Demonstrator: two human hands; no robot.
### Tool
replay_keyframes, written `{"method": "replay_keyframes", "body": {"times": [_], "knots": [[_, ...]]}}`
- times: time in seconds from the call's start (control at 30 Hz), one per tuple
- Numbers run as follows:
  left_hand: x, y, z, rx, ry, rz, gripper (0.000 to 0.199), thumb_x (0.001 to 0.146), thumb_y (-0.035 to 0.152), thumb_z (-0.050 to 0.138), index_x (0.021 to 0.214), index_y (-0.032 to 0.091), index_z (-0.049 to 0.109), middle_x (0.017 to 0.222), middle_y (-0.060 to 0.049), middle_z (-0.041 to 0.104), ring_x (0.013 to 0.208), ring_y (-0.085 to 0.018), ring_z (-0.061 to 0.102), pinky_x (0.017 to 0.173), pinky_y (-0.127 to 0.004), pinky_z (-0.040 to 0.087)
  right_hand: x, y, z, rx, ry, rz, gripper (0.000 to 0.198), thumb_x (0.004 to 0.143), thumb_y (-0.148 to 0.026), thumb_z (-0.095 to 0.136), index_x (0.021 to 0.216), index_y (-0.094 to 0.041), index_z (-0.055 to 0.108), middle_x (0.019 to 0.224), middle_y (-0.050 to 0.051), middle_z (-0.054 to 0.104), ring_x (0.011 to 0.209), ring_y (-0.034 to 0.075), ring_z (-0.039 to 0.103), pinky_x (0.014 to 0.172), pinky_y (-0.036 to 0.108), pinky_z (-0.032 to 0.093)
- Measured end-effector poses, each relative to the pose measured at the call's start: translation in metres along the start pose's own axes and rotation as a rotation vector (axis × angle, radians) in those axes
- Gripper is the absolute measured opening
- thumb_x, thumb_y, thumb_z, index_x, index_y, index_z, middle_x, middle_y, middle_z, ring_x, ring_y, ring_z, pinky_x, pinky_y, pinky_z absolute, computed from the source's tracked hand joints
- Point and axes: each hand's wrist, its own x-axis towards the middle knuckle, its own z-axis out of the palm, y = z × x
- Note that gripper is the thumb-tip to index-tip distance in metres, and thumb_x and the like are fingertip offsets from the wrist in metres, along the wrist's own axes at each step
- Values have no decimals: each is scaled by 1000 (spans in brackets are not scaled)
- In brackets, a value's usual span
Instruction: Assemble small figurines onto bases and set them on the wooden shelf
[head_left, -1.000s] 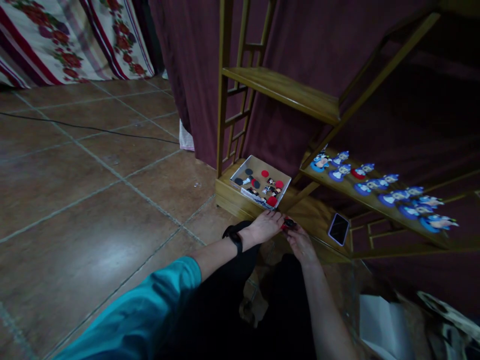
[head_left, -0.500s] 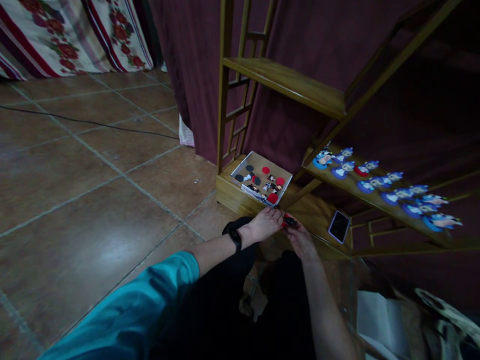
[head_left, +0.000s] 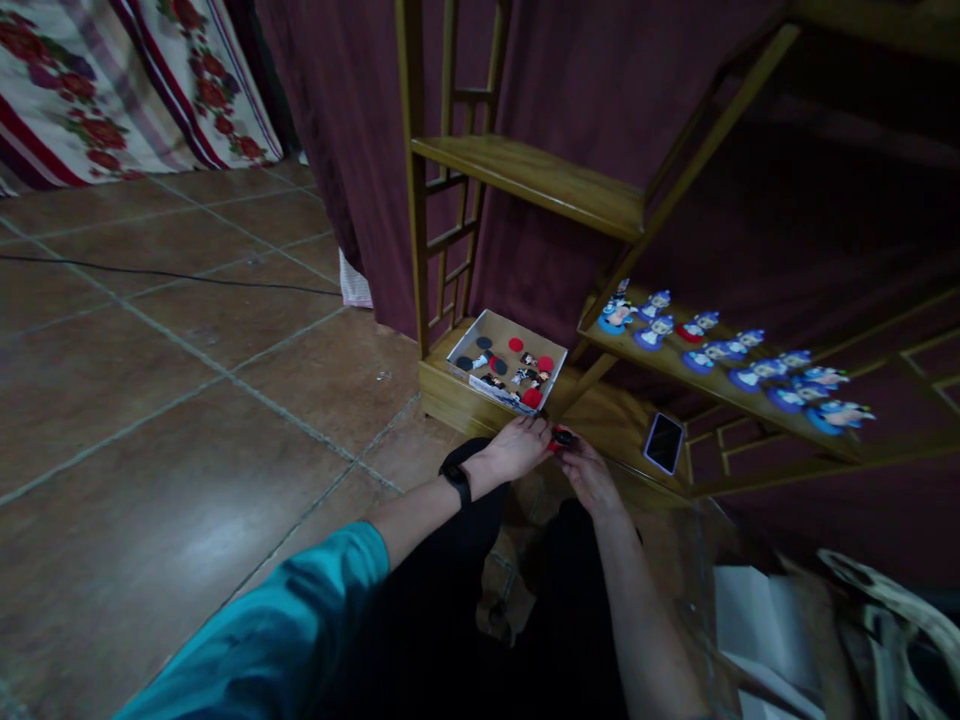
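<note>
Both my hands meet in front of the low wooden shelf, closed around a small red and black figurine (head_left: pixel 562 438). My left hand (head_left: pixel 519 447) grips it from the left, and my right hand (head_left: pixel 589 474) pinches it from the right. Fingers hide much of its shape. Just beyond my left hand, an open cardboard box (head_left: pixel 469 378) rests on the shelf. Inside lie several small dark-haired figurines (head_left: pixel 525 376) and several loose round bases, including a red disc (head_left: pixel 516 345) and a dark grey disc (head_left: pixel 484 343).
On the raised shelf (head_left: pixel 637 345) to the right, several blue-and-white figurines (head_left: pixel 654 330) stand on round bases. A phone (head_left: pixel 664 443) lies on the lower shelf board. White boxes (head_left: pixel 761 620) sit on the floor at lower right. A black cable (head_left: pixel 165 275) crosses the tiles at left.
The camera view has shifted, so the shelf and box appear further left. Both hands still hold the small red and black figurine together, with little visible change in grip.
</note>
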Motion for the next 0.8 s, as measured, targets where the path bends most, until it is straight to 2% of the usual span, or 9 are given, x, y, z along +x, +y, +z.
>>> {"method": "replay_keyframes", "body": {"times": [0.13, 0.27, 0.5, 0.67, 0.8], "knots": [[4, -7, 6, -197, -43, -88, 27, 81, 32, 51, 100, 15, 56, 98, -12, 57, 88, -22, 57, 77, -31, 42, -3, -1, 2, 9, -5, 10, 33, 57, -10, 66, 87, -23, 65, 94, 0, 68, 88, 16, 62, 84, 29, 47], [10, -13, 14, -397, -50, -163, 21, 76, 28, 57, 94, 17, 58, 89, -8, 61, 81, -21, 59, 72, -28, 43, -3, -2, 4, 23, -3, 10, 27, 58, -12, 68, 82, -22, 64, 92, 0, 68, 86, 15, 62, 80, 28, 47], [18, -20, 27, -756, -95, -293, 24, 66, 26, 65, 87, 15, 61, 74, -2, 64, 69, -16, 58, 64, -25, 44, -2, 0, 3, 61, -33, 30, 33, 58, -12, 70, 89, -20, 63, 92, 1, 68, 81, 14, 63, 79, 28, 47], [23, -26, 38, -1061, -145, -306, 23, 65, 24, 66, 84, 12, 61, 73, -3, 65, 65, -14, 58, 62, -24, 43, 0, 8, -4, 116, -33, 6, 35, 59, -12, 70, 92, -21, 63, 97, 1, 67, 86, 15, 63, 86, 32, 46], [25, -29, 48, -1161, -153, -320, 24, 61, 22, 69, 81, 12, 62, 73, -4, 65, 65, -14, 57, 61, -23, 43, 2, 13, -10, 124, -55, 16, 36, 58, -11, 71, 92, -21, 63, 94, 1, 67, 84, 14, 62, 87, 32, 46]]}}
